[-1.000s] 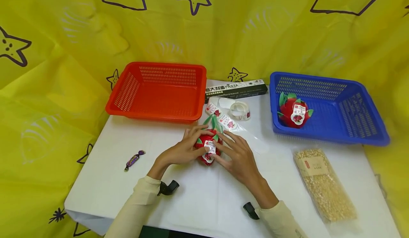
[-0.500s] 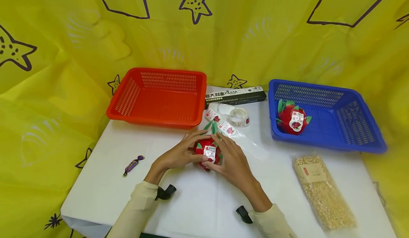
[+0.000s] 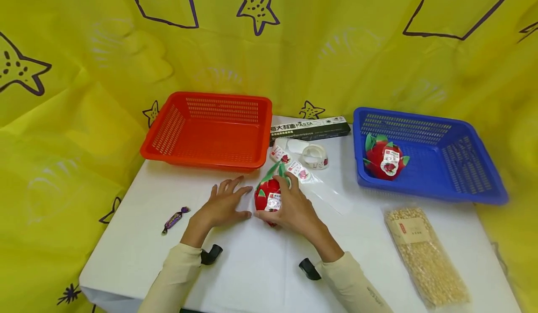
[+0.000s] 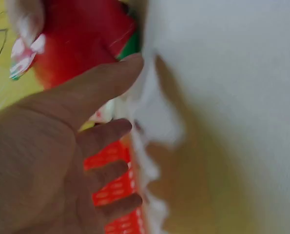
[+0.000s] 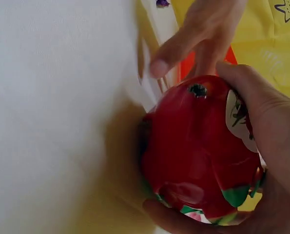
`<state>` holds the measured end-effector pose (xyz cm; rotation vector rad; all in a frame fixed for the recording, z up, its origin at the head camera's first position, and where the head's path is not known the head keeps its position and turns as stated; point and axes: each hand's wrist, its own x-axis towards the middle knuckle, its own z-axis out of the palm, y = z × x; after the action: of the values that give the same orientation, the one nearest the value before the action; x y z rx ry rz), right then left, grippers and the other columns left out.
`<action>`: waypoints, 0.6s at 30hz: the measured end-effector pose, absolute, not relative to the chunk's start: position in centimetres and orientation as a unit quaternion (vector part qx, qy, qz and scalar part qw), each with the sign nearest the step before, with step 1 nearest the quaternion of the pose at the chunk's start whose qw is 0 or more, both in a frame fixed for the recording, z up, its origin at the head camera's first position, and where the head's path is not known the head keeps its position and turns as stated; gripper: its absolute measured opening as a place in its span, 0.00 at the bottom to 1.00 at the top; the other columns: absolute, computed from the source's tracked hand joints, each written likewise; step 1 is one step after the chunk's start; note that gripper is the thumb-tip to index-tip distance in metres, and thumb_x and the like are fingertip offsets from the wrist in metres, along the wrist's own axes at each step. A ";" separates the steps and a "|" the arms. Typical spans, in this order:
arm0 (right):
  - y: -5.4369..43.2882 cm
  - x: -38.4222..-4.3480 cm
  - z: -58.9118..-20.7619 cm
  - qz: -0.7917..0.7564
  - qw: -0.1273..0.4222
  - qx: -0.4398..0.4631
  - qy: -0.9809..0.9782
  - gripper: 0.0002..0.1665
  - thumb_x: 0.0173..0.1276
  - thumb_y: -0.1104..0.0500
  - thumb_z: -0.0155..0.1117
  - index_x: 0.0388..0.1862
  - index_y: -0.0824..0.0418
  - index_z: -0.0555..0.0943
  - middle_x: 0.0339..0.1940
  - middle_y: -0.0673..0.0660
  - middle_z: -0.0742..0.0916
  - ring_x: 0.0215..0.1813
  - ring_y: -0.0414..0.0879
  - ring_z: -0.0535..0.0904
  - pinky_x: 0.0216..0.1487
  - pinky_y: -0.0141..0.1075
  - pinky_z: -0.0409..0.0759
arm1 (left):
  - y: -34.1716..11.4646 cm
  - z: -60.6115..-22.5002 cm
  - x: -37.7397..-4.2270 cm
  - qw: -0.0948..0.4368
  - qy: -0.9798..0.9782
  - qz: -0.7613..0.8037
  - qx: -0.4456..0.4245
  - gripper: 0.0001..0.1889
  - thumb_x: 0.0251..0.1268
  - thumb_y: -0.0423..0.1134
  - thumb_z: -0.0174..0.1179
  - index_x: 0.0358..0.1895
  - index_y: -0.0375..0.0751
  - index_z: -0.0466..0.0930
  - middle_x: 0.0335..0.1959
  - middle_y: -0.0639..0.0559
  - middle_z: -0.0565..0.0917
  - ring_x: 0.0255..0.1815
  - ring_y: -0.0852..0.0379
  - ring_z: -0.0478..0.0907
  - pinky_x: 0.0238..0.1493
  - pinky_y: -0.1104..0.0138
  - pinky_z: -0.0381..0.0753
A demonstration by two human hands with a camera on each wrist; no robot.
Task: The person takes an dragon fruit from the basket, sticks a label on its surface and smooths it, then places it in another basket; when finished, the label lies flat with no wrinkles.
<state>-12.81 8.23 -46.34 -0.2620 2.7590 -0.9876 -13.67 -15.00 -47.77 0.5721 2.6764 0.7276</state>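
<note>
A red dragon fruit (image 3: pixel 262 202) with green leaf tips and a white sticker (image 3: pixel 274 202) is on the white table in the head view. My right hand (image 3: pixel 296 209) grips it from the right, thumb at the near side and fingers at the far side. In the right wrist view, the thumb and fingers curve round the dragon fruit (image 5: pixel 183 146). Just left of it, my left hand (image 3: pixel 222 206) has its fingers spread and holds nothing. A roll of stickers (image 3: pixel 315 156) lies behind, its strip trailing beside the fruit's leaves.
An orange-red basket (image 3: pixel 206 161) stands at the back left. A blue basket (image 3: pixel 454 159) at the back right contains another dragon fruit (image 3: pixel 384 160). A pasta box (image 3: pixel 311 130) lies between them. Also on the table are a wrapped candy (image 3: pixel 175 220) and a bag of grains (image 3: pixel 428 259).
Both hands were round the dragon fruit before. My left hand has let go and moved left, while my right hand keeps its grip. The head view has tilted up slightly.
</note>
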 end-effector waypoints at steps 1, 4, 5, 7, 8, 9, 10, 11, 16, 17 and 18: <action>8.2 -12.8 -46.4 -0.339 0.095 -0.086 0.932 0.64 0.52 0.35 0.84 0.80 0.57 0.64 0.80 0.65 0.64 0.62 0.63 0.81 0.51 0.55 0.90 | -14.7 -47.9 -13.8 0.159 0.938 0.238 0.195 0.39 0.66 0.48 0.73 0.79 0.44 0.69 0.84 0.37 0.57 0.81 0.28 0.53 0.75 0.23 0.48; 8.2 -12.7 -46.7 -0.350 0.082 -0.082 0.930 0.61 0.51 0.38 0.83 0.79 0.58 0.65 0.78 0.64 0.65 0.60 0.62 0.82 0.48 0.55 0.90 | -14.1 -48.0 -14.0 0.177 0.942 0.223 0.177 0.44 0.63 0.49 0.75 0.81 0.48 0.66 0.86 0.38 0.55 0.83 0.28 0.48 0.74 0.21 0.44; 8.2 -12.6 -46.8 -0.353 0.076 -0.082 0.929 0.61 0.51 0.39 0.83 0.78 0.59 0.65 0.77 0.64 0.65 0.59 0.62 0.82 0.48 0.55 0.90 | -13.9 -48.0 -14.1 0.178 0.942 0.223 0.175 0.45 0.62 0.49 0.76 0.81 0.48 0.66 0.86 0.39 0.55 0.83 0.28 0.48 0.74 0.21 0.44; 8.2 -12.5 -46.9 -0.362 0.068 -0.082 0.926 0.59 0.50 0.41 0.83 0.77 0.60 0.66 0.75 0.65 0.65 0.58 0.61 0.82 0.47 0.54 0.90 | -13.6 -47.7 -14.3 0.185 0.943 0.219 0.167 0.46 0.60 0.48 0.78 0.81 0.49 0.66 0.86 0.39 0.55 0.84 0.29 0.47 0.75 0.21 0.43; 8.2 -12.4 -47.0 -0.367 0.067 -0.079 0.924 0.59 0.50 0.42 0.83 0.77 0.60 0.66 0.75 0.64 0.65 0.59 0.61 0.82 0.47 0.53 0.90 | -13.6 -47.8 -14.3 0.186 0.944 0.218 0.165 0.46 0.60 0.48 0.78 0.81 0.49 0.67 0.86 0.40 0.55 0.84 0.29 0.47 0.75 0.22 0.42; 8.1 -12.4 -47.1 -0.371 0.066 -0.077 0.923 0.59 0.49 0.43 0.84 0.77 0.60 0.66 0.75 0.64 0.65 0.60 0.61 0.81 0.48 0.53 0.90 | -13.5 -47.8 -14.4 0.186 0.944 0.217 0.163 0.46 0.60 0.48 0.78 0.81 0.50 0.67 0.86 0.40 0.56 0.84 0.29 0.47 0.75 0.21 0.43; 8.1 -12.3 -47.1 -0.375 0.067 -0.075 0.922 0.60 0.49 0.45 0.84 0.77 0.60 0.66 0.75 0.64 0.65 0.61 0.60 0.80 0.48 0.53 0.90 | -13.5 -47.9 -14.4 0.186 0.945 0.215 0.163 0.46 0.59 0.49 0.78 0.81 0.50 0.67 0.86 0.40 0.56 0.84 0.30 0.48 0.75 0.21 0.43; 8.1 -12.3 -47.1 -0.378 0.070 -0.071 0.920 0.60 0.48 0.46 0.85 0.77 0.60 0.65 0.75 0.64 0.65 0.62 0.60 0.80 0.49 0.53 0.90 | -13.5 -48.0 -14.4 0.186 0.945 0.215 0.164 0.46 0.59 0.49 0.79 0.81 0.50 0.67 0.86 0.40 0.56 0.83 0.30 0.48 0.75 0.21 0.44; 7.6 -12.3 -46.7 -0.359 0.082 -0.053 0.928 0.59 0.50 0.45 0.84 0.77 0.60 0.65 0.77 0.64 0.65 0.62 0.61 0.79 0.49 0.56 0.90 | -13.6 -48.2 -14.3 0.188 0.944 0.220 0.158 0.47 0.59 0.50 0.79 0.82 0.52 0.67 0.86 0.41 0.55 0.84 0.30 0.47 0.75 0.21 0.42; 7.4 -12.5 -46.6 -0.353 0.081 -0.050 0.931 0.59 0.51 0.43 0.84 0.76 0.60 0.66 0.77 0.65 0.65 0.61 0.61 0.79 0.48 0.57 0.90 | -13.6 -48.1 -14.3 0.187 0.944 0.222 0.156 0.47 0.59 0.49 0.79 0.82 0.51 0.67 0.86 0.41 0.56 0.84 0.30 0.47 0.75 0.21 0.42; 7.3 -12.6 -46.5 -0.345 0.079 -0.048 0.934 0.58 0.52 0.41 0.83 0.76 0.61 0.66 0.76 0.65 0.66 0.60 0.62 0.80 0.47 0.57 0.89 | -13.6 -48.1 -14.3 0.187 0.944 0.223 0.154 0.47 0.58 0.49 0.79 0.82 0.52 0.67 0.86 0.41 0.55 0.84 0.30 0.46 0.75 0.21 0.42</action>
<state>-12.62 7.28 -46.48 -0.1424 2.7963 -1.0326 -14.28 -13.63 -48.13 0.4339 2.6581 0.6286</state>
